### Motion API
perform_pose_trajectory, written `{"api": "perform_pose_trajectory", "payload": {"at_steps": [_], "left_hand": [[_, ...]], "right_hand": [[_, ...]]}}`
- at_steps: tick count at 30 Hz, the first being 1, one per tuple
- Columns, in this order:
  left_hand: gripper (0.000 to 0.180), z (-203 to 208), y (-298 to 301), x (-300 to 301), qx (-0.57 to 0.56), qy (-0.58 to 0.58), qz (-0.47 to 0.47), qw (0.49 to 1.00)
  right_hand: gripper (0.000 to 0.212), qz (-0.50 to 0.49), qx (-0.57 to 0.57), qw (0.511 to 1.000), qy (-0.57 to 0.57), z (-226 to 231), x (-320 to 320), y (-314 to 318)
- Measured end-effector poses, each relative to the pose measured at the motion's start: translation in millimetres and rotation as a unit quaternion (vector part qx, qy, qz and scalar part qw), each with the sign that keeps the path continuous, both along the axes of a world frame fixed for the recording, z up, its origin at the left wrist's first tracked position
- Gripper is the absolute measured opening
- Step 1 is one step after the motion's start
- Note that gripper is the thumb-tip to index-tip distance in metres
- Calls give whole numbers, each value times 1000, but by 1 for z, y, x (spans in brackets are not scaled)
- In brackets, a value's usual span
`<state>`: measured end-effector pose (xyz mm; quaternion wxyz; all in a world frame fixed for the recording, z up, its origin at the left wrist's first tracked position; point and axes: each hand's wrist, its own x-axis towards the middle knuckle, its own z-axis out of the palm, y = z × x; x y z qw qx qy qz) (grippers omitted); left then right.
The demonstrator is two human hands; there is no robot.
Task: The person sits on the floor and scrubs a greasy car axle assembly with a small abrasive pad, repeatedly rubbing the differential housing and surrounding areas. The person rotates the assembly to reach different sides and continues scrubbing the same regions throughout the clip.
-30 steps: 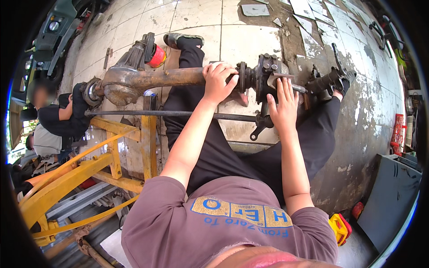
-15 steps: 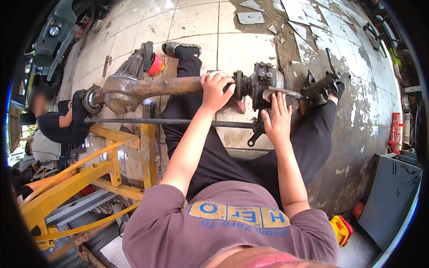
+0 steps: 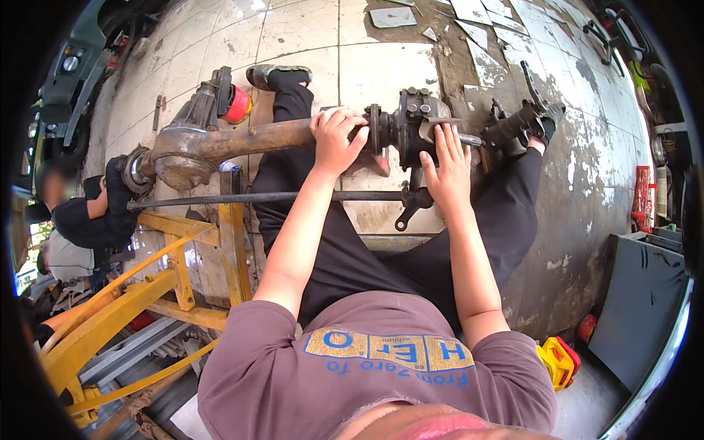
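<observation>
A rusty vehicle axle housing (image 3: 271, 138) lies crosswise in front of me, with its bulging differential case (image 3: 183, 154) at the left. My left hand (image 3: 337, 139) curls its fingers over the tube, just left of the bolted flange (image 3: 378, 128). Against the greasy steering knuckle (image 3: 414, 121) at the right end rests my right hand (image 3: 449, 165), fingers stretched out along its near face. A metal spindle (image 3: 471, 140) sticks out past those fingers. Below the housing, a long dark tie rod (image 3: 249, 197) runs to the knuckle's arm (image 3: 414, 202).
A yellow metal frame (image 3: 233, 257) stands at the left, near a person in dark clothes (image 3: 81, 220). Beyond the axle sits a red can (image 3: 237, 106). Another greasy metal part (image 3: 517, 132) lies by my right foot. A grey cabinet (image 3: 638, 308) is at right; broken tiles (image 3: 392, 17) lie ahead.
My right hand has slid a little farther forward on the knuckle, which seems slightly turned. My left hand keeps its place on the tube. The whole view has shifted slightly.
</observation>
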<state>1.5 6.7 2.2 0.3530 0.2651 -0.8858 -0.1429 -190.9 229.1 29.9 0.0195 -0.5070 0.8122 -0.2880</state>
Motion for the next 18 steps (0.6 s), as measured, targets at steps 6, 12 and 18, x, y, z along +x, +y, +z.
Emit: {"api": "perform_pose_trajectory", "payload": {"at_steps": [6, 12, 18], "left_hand": [[20, 4, 0, 1, 2, -15, -5, 1000], [22, -1, 3, 2, 23, -18, -2, 1000], [24, 1, 1, 1, 9, -7, -9, 1000]], "right_hand": [[74, 1, 18, 1000, -3, -21, 18, 24], [76, 1, -17, 999, -41, -12, 3, 10], [80, 7, -7, 999, -35, -18, 3, 14]]}}
